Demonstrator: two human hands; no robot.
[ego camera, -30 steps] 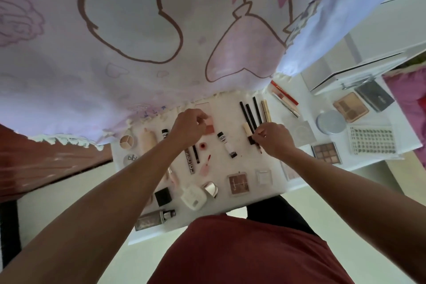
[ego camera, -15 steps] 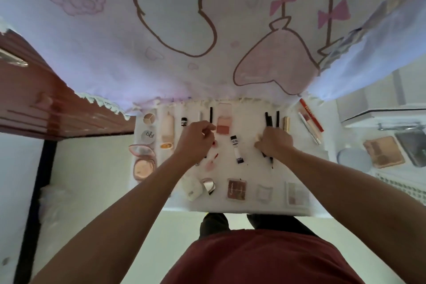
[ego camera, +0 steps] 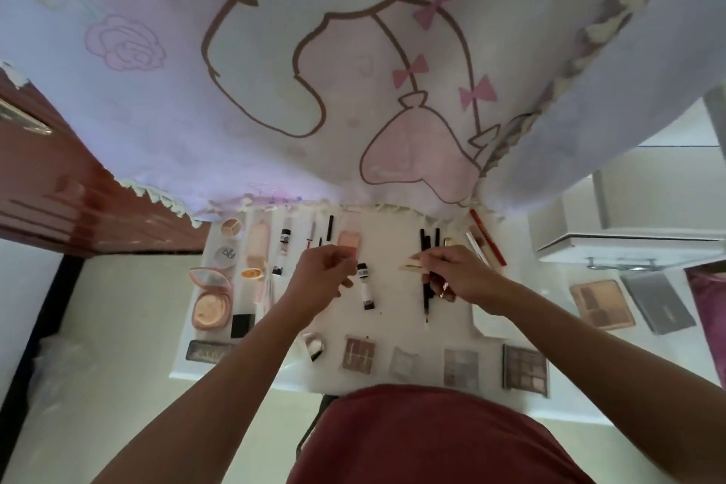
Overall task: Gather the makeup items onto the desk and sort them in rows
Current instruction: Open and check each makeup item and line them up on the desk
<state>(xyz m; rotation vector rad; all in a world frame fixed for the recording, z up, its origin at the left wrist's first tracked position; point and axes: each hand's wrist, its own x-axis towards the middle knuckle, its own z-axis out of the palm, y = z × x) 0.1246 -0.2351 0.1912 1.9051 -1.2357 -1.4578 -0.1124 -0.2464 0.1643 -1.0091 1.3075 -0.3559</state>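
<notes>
Makeup lies in rows on the white desk (ego camera: 393, 310). My left hand (ego camera: 320, 275) hovers over the middle rows with curled fingers; whether it holds anything is hidden. Next to it lies a white tube with a black cap (ego camera: 365, 287), and a pink blush palette (ego camera: 349, 240) lies behind. My right hand (ego camera: 461, 273) pinches a cream stick (ego camera: 410, 267) and grips dark pencils (ego camera: 425, 299) that stick out toward me. Several eyeshadow palettes (ego camera: 358, 354) line the front edge. An open pink compact (ego camera: 210, 295) sits at the left.
A printed cloth (ego camera: 353, 71) hangs over the desk's back edge. Red pencils (ego camera: 487, 240) lie at the right rear. A tan palette (ego camera: 601, 303) and a grey case (ego camera: 658, 301) rest on the side surface, beside a white drawer unit (ego camera: 628, 236). Brown wood furniture (ego camera: 59, 200) stands left.
My right hand has lifted the cream stick and pencils off the desk. My left hand has moved slightly left of the white tube. The view has shifted left and down.
</notes>
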